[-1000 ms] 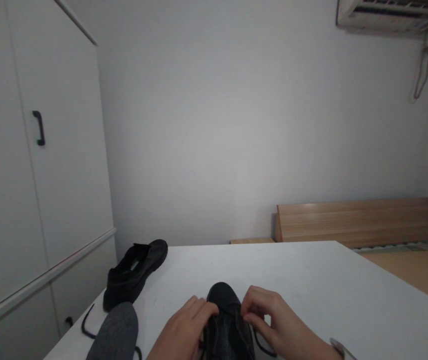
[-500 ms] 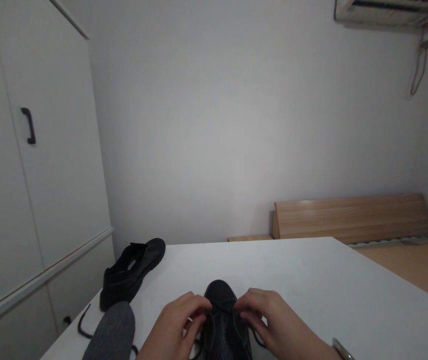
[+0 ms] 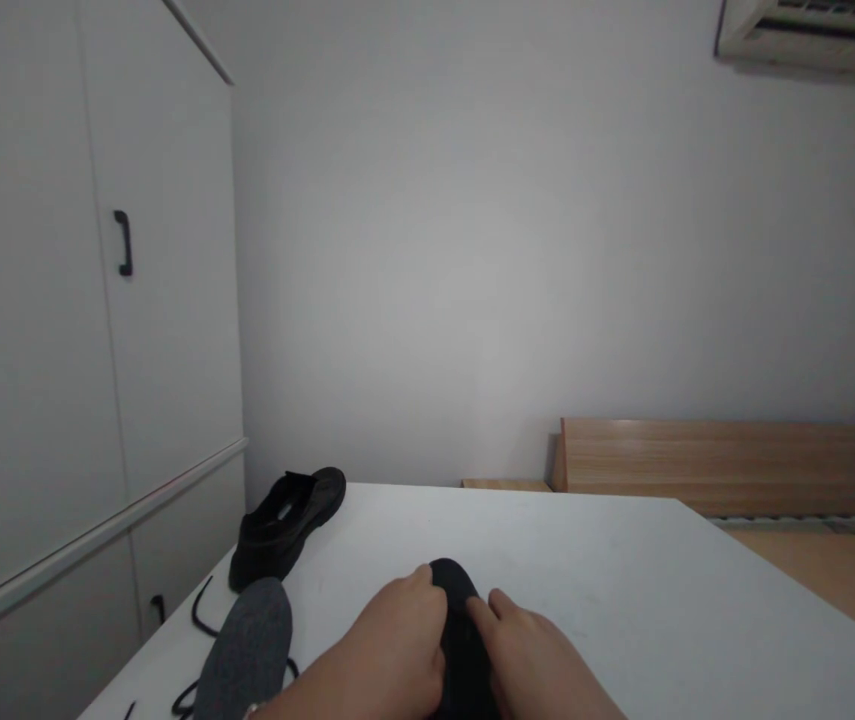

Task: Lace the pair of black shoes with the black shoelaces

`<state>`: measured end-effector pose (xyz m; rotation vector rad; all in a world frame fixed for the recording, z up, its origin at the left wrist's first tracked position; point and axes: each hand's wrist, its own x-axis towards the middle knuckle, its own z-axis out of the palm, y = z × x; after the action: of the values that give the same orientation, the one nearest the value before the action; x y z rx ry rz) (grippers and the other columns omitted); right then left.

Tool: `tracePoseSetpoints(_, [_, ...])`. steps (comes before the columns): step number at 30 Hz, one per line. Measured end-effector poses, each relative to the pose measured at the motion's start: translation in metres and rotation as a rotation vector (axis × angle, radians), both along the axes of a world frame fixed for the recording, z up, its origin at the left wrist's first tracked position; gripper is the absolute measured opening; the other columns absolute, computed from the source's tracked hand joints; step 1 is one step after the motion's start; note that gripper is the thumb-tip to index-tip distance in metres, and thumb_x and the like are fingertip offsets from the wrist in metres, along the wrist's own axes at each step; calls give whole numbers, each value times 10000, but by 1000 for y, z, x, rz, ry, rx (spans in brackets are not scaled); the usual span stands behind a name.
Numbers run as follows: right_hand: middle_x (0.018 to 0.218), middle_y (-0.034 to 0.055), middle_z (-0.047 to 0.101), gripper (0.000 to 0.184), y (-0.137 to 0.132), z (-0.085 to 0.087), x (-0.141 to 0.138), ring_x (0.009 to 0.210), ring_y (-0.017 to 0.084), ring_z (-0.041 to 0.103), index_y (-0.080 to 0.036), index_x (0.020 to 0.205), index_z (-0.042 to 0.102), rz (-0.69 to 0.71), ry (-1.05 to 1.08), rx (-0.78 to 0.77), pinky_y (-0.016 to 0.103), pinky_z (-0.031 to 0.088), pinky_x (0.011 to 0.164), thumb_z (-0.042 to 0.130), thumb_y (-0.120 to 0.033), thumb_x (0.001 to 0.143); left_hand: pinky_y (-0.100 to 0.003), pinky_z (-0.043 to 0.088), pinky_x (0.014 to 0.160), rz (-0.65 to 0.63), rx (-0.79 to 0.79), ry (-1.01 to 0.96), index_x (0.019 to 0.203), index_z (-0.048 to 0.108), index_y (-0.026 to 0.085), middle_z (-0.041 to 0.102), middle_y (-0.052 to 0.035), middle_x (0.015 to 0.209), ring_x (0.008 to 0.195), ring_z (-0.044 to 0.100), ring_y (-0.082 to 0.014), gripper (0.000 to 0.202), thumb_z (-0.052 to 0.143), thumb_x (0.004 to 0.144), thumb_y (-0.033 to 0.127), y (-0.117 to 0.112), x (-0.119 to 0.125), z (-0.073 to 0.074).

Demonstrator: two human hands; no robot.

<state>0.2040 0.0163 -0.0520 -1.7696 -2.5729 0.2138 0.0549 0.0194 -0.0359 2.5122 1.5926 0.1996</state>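
The left hand (image 3: 406, 640) curls its fingers against the black shoe (image 3: 463, 655), which sits between both hands; the right hand (image 3: 524, 650) slants in opposite, forefinger laid on the shoe. I cannot tell whether either grip pinches anything. A grey pad (image 3: 251, 640) lies left of both grips.

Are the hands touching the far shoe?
No, the left hand and right hand are both at the nearer shoe.

The insole (image 3: 248, 640) looks like matt, felted cloth, the lace (image 3: 195, 612) like textile cord. The near shoe (image 3: 464, 650) and far shoe (image 3: 266, 550) look dull. The surface (image 3: 599, 570) is smooth, faintly satiny; the headboard (image 3: 719, 465) shows wood grain.
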Motion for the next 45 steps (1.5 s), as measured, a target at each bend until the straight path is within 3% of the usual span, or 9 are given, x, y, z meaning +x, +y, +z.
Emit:
tracePoseSetpoints(9, [1003, 171, 729, 442, 9, -18, -7, 853, 271, 739, -127, 1035, 735, 10, -55, 227, 306, 549, 724, 416, 90, 820, -406, 543, 817, 43, 120, -98, 867, 712, 109, 714, -159, 918, 883, 694, -291, 171, 583, 803, 17, 24, 17, -33])
tracePoseSetpoints(12, [953, 177, 731, 411, 7, -19, -10, 809, 274, 737, -114, 984, 733, 13, -74, 271, 308, 531, 679, 428, 105, 814, -398, 538, 820, 35, 172, -197, 863, 694, 141, 701, -103, 865, 851, 686, -246, 75, 620, 869, 132, 24, 18, -37])
tracePoseSetpoints(16, [980, 158, 707, 382, 7, -15, -6, 848, 266, 709, -142, 987, 696, 43, -81, 328, 317, 509, 699, 436, 84, 822, -410, 528, 784, 35, 205, -233, 736, 688, 161, 680, -132, 809, 833, 686, -308, 95, 670, 727, 68, 16, 11, -31])
tracePoseSetpoints(22, [819, 45, 646, 134, 19, 13, 9, 743, 193, 627, -185, 888, 553, 126, 338, 462, 288, 468, 680, 487, -71, 862, -319, 494, 730, -18, 254, -337, 747, 663, 167, 663, -73, 824, 792, 653, -242, 130, 580, 811, 91, 13, -4, 24])
tracePoseSetpoints(28, [738, 17, 603, 144, 14, 97, 25, 589, 155, 536, -200, 873, 537, 166, 791, 638, 268, 398, 539, 466, -315, 924, -276, 452, 747, -51, 472, -673, 850, 598, 154, 634, -35, 860, 798, 596, -179, 130, 514, 943, 189, 1, -25, 109])
tracePoseSetpoints(31, [776, 33, 623, 158, 7, 125, 29, 643, 165, 559, -198, 877, 563, 147, 884, 793, 279, 416, 568, 509, -343, 907, -272, 439, 717, -92, 637, -842, 781, 591, 156, 609, -14, 799, 750, 584, -166, 127, 551, 901, 160, -4, -32, 127])
tracePoseSetpoints(34, [851, 57, 646, 154, 3, 131, 29, 739, 183, 586, -201, 898, 570, 169, 936, 869, 308, 450, 657, 509, -339, 924, -265, 433, 688, -90, 737, -879, 772, 604, 160, 606, -11, 793, 721, 572, -155, 115, 567, 881, 152, -4, -32, 127])
tracePoseSetpoints(40, [876, 68, 658, 169, 2, 118, 16, 785, 190, 596, -199, 916, 574, 268, 987, 742, 311, 468, 689, 511, -351, 955, -224, 467, 538, -207, 306, -1094, 812, 615, 161, 625, 6, 756, 551, 616, -118, 94, 591, 884, 216, -1, -11, 110])
tracePoseSetpoints(45, [913, 55, 642, 154, 2, 119, 5, 854, 196, 612, -192, 945, 587, 370, 1044, 659, 334, 489, 770, 531, -334, 961, -293, 569, 704, -302, -7, -1370, 827, 653, 123, 661, -41, 766, 707, 660, -159, 182, 691, 839, 300, 4, 2, 101])
